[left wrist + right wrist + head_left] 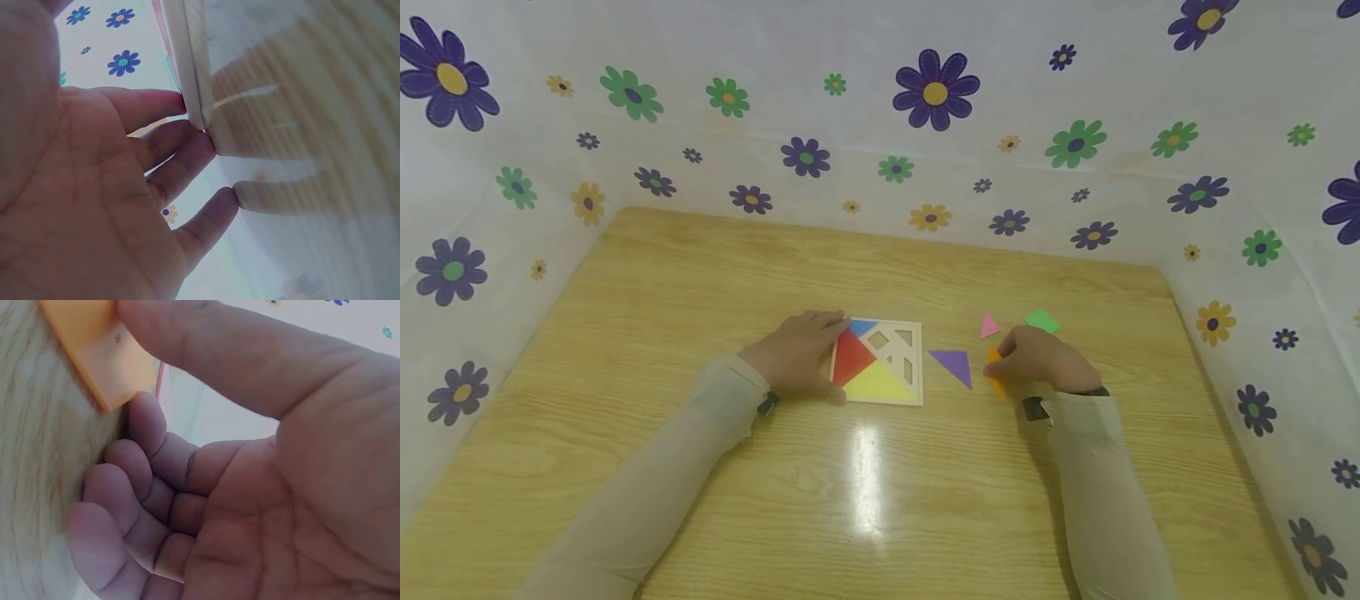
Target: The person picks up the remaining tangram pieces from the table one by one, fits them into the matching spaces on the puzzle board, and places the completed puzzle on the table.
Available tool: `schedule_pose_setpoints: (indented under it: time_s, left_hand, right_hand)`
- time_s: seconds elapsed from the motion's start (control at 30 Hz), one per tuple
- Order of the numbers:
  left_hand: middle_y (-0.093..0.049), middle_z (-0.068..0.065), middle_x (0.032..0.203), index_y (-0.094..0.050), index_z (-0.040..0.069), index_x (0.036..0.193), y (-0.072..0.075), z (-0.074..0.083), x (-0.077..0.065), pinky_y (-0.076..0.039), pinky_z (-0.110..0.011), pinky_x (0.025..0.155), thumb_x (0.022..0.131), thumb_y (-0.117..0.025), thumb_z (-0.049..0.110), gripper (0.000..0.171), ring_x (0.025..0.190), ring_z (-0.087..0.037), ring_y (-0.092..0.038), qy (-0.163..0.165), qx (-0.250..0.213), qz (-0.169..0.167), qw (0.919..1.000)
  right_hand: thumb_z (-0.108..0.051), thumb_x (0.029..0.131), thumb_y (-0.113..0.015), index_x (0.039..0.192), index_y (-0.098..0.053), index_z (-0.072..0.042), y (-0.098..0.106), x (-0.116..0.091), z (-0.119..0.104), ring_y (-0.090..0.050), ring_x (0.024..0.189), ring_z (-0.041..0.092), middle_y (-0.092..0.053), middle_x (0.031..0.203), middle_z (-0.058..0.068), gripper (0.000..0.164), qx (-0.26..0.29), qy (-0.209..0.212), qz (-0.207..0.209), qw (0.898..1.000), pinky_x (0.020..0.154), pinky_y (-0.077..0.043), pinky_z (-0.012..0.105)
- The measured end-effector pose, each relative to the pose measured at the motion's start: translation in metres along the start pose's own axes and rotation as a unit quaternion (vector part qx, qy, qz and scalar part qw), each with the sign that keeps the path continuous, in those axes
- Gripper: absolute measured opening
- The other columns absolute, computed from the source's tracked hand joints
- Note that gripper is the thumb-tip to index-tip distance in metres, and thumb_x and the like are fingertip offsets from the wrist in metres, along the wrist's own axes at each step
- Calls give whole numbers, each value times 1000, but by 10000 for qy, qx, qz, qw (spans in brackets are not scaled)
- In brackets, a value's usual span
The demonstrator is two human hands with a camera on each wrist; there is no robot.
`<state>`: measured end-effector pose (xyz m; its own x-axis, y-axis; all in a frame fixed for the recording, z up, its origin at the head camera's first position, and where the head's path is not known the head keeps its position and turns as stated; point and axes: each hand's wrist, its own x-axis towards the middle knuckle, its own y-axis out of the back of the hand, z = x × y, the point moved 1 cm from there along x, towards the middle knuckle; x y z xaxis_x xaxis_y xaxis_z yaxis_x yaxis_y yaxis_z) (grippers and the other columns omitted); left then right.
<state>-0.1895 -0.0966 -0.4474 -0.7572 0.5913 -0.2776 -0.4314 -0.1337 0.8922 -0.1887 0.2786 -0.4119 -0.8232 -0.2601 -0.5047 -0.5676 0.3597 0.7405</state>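
The bench [700, 275] has a light wood-grain surface with rounded far corners and a bright glare streak [867, 479] in front of a square puzzle board [919, 367], which lies flat. To the right of the board lie a purple triangle [957, 365], a pink triangle [988, 326] farther back, and a green piece [1042, 320]. Whether the orange piece [994, 353] rests fully on the bench cannot be determined.
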Motion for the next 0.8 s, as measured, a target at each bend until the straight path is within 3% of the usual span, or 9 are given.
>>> schedule_pose_setpoints:
  time_s: [0.2, 0.47, 0.8]
  left_hand:
    - [-20, -7, 172, -22, 12, 166, 1, 0, -1, -19, -51, 127, 78, -78, 67, 118, 157, -31, -18, 35, -28, -18, 10000]
    - [-20, -7, 172, -21, 11, 166, 1, 2, -2, -19, -50, 127, 78, -78, 67, 118, 157, -31, -18, 31, -19, -39, 10000]
    - [-20, -6, 172, -21, 12, 166, -1, 0, 0, -19, -50, 127, 78, -77, 68, 118, 157, -31, -19, 20, 17, -2, 10000]
  right_hand:
    - [-24, 92, -74, 61, -36, -18, 0, -1, -3, -17, 60, 11, -20, 62, -7, 50, 2, 65, 26, 10000, 58, -15, 28]
    - [-25, 92, -75, 63, -41, -17, -1, 0, -2, -21, 61, 11, -22, 63, -7, 45, -23, -39, 17, 10000, 59, -19, 29]
    - [-20, 93, -72, 60, -42, -15, -4, 6, -2, -23, 56, 11, -26, 59, -7, 45, 146, 130, 327, 9993, 56, -20, 27]
